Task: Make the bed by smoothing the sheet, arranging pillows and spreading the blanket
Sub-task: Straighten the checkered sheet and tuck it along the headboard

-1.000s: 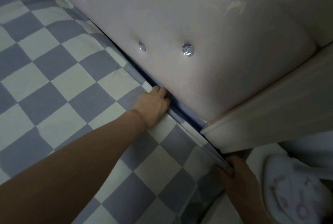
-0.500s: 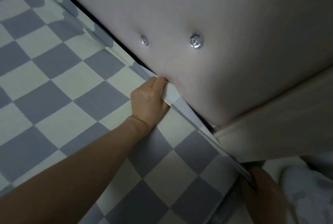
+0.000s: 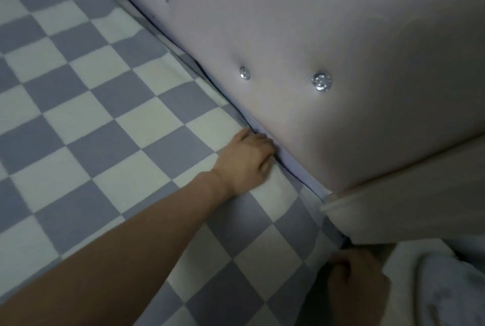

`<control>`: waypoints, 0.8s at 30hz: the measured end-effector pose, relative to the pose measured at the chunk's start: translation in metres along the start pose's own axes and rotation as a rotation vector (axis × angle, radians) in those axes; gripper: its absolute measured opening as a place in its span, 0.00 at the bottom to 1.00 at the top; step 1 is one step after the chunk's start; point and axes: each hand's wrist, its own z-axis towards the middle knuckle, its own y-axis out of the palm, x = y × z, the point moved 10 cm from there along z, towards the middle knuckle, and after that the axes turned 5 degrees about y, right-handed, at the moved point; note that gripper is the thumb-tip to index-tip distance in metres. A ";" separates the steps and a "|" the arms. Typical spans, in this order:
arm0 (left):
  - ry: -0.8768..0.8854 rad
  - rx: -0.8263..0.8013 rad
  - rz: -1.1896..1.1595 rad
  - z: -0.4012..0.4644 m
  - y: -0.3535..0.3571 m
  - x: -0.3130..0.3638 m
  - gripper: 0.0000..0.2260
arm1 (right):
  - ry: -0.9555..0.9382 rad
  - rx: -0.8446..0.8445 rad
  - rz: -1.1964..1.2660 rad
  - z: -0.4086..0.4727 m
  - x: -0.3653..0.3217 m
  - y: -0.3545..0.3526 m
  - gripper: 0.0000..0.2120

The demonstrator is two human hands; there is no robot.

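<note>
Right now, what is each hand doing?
Left hand: fingers curled on the checkered sheet edge beside the headboard.
Right hand: at the sheet's corner; grip cannot be told.

bed [image 3: 341, 37] — checkered sheet [image 3: 105, 121] on top

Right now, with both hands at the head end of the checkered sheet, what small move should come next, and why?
Probably push the left hand deeper, tucking the checkered sheet into the gap under the tufted headboard. Its fingers already curl into that seam, and the edge further up the headboard looks wavy. The right hand seems to hold the corner, so the edge is anchored.
</note>
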 end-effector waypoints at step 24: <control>-0.695 0.200 0.233 -0.290 -0.111 -0.177 0.16 | -0.622 -0.197 -0.197 -0.023 -0.299 0.048 0.22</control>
